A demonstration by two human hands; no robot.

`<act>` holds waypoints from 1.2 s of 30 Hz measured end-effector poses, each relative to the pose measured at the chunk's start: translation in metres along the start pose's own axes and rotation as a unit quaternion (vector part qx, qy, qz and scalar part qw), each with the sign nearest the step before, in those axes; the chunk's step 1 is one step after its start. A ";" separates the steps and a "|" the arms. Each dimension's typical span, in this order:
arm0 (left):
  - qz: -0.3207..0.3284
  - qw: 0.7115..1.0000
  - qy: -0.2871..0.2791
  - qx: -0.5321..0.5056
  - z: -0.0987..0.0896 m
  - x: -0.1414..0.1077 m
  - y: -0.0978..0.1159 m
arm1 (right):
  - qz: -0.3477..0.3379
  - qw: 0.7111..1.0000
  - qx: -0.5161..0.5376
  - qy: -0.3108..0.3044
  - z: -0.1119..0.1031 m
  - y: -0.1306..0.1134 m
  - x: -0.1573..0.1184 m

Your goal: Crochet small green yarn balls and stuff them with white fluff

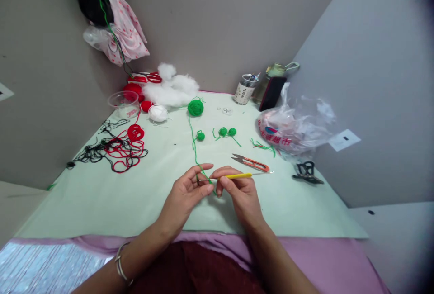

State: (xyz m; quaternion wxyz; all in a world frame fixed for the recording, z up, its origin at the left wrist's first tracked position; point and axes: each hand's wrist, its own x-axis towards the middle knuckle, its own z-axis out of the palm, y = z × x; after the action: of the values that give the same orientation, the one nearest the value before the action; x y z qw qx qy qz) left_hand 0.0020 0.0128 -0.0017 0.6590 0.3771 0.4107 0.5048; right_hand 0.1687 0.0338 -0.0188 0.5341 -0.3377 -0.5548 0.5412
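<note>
Between the fingers of my right hand (pixel 240 191) is a crochet hook with a yellow handle (pixel 239 176), its metal shaft pointing left. My left hand (pixel 187 191) pinches green yarn (pixel 195 151), which also loops over its fingers. The hook's tip meets the yarn at the left fingers; whether a stitch is on it is too small to tell. From there the strand runs up to a green yarn ball (pixel 195 108). Small green crocheted balls (pixel 223 132) with loose tails lie beyond my hands, one more (pixel 200 136) to their left. Orange thread snips (pixel 251 163) rest just past my right hand.
Tangled black yarn (pixel 91 151) and red yarn (pixel 135 133) cover the left side. White stuffing (pixel 172 88), a white yarn ball (pixel 158 113) and a clear tub (pixel 124 104) stand behind. At right are a plastic bag (pixel 291 126), a pen can (pixel 244 89), a phone (pixel 273 93) and a black claw clip (pixel 308 173).
</note>
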 end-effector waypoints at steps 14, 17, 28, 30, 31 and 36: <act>-0.039 0.999 -0.016 -0.011 -0.003 0.005 -0.006 | 0.011 1.000 -0.018 0.014 0.000 -0.003 -0.003; -0.035 0.999 -0.018 -0.010 -0.002 0.007 -0.007 | 0.014 0.999 -0.020 0.022 -0.001 -0.003 -0.002; -0.028 0.999 0.006 -0.046 -0.003 0.004 0.000 | 0.018 0.999 0.015 0.045 -0.003 0.006 -0.006; -0.026 0.998 0.007 -0.049 -0.003 0.004 0.001 | 0.015 0.998 0.027 0.054 0.000 0.006 -0.006; -0.024 0.998 0.005 -0.050 -0.004 0.004 0.000 | 0.013 0.998 0.034 0.057 0.001 0.005 -0.007; -0.033 0.999 -0.010 -0.041 -0.004 0.003 -0.003 | 0.011 0.997 0.047 0.059 0.008 0.004 -0.011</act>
State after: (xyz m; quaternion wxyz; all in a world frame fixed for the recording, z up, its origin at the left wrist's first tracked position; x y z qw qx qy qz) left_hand -0.0002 0.0157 -0.0070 0.6945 0.3406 0.3953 0.4953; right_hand 0.1625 0.0220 -0.0235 0.5755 -0.3494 -0.4925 0.5515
